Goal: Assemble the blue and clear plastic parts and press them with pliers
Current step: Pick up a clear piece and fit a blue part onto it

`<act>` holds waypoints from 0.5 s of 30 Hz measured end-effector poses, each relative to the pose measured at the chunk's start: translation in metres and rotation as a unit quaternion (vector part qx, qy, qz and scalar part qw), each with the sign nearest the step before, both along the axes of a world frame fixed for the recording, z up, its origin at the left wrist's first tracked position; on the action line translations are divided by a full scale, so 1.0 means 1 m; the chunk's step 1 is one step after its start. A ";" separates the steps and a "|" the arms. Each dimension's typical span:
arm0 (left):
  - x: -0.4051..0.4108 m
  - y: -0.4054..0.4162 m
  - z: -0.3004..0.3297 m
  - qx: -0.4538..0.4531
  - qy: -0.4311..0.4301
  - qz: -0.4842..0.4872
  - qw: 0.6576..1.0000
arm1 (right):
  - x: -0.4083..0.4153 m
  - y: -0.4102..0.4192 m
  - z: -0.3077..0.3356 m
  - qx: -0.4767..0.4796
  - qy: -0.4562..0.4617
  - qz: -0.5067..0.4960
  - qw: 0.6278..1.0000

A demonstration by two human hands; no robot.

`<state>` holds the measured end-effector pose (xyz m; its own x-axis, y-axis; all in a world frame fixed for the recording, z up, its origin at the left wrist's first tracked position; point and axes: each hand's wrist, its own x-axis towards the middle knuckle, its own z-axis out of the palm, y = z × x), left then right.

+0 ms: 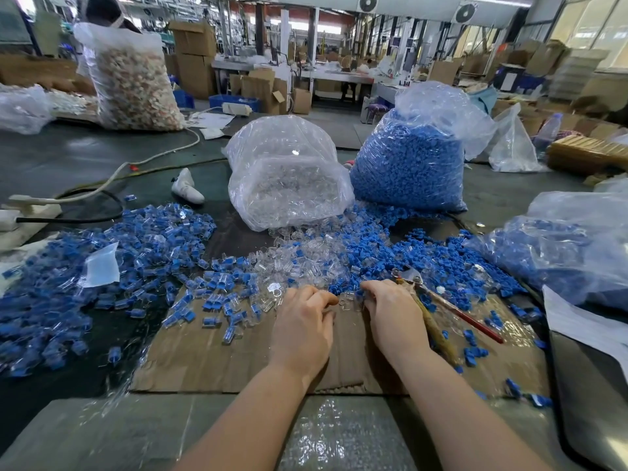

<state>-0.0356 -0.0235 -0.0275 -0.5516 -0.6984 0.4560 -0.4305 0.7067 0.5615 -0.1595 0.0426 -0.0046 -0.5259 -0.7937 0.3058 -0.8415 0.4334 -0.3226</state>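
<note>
Because the clear plastic parts (299, 256) are light, rigid and slippery, pinch them by the sides; left hand (302, 326) curls empty, right hand (394, 317) grips pliers (441, 300).

White shoe (187, 187), cream cable (159, 154), bag of beige scraps (134, 83), cardboard boxes (194, 56) behind.

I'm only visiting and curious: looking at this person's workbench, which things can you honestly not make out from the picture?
All in the head view:
- Fingertips of both hands, left hand and right hand: curled under, so whatever small part they pinch is hidden.
- Pliers: the right hand covers part of the handles; the jaws are sunk among loose parts.
- Blue parts bag: single pieces too small to tell.
- Bag at right: cut off by the frame edge.
</note>
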 end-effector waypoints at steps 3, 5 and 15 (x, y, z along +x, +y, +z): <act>0.000 0.000 0.001 0.011 0.009 0.003 1.000 | 0.004 0.004 0.002 -0.050 -0.054 -0.021 0.997; 0.001 0.001 0.003 0.022 0.025 0.003 0.999 | 0.007 0.006 0.004 -0.095 -0.087 -0.035 0.991; 0.006 0.002 0.010 0.166 0.092 -0.024 0.981 | 0.030 0.004 0.007 -0.199 -0.348 0.023 0.916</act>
